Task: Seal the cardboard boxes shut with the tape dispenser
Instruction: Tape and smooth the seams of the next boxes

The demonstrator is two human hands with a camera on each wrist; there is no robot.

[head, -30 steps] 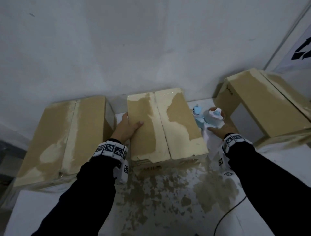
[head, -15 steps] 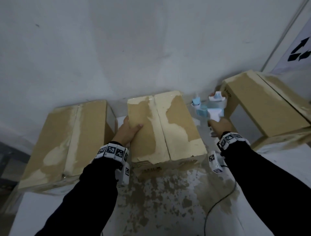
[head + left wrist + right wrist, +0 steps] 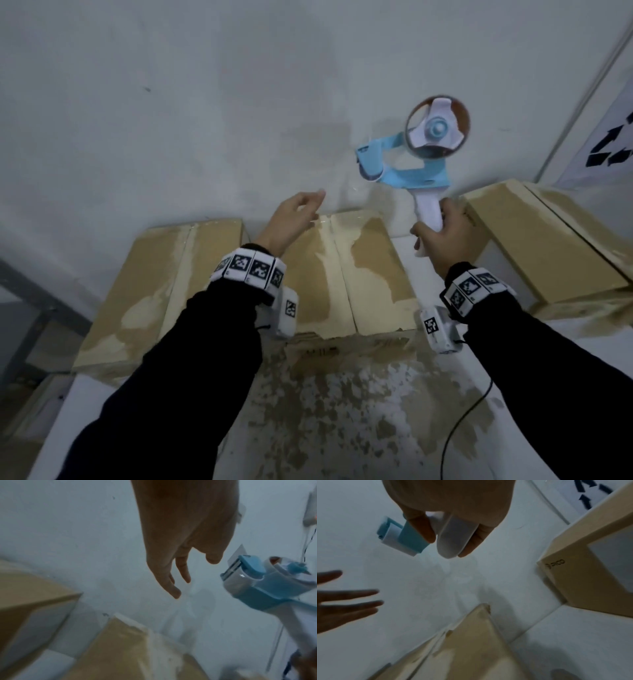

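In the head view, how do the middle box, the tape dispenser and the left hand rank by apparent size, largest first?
1. middle box
2. tape dispenser
3. left hand

The dispenser is raised nearer the camera, so its true size is unsure.

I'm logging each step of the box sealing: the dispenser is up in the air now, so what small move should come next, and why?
Probably the left hand, open and empty, reaches to the tape dispenser head to pinch the tape end. The right hand grips its handle above the middle box, whose centre seam looks untaped.
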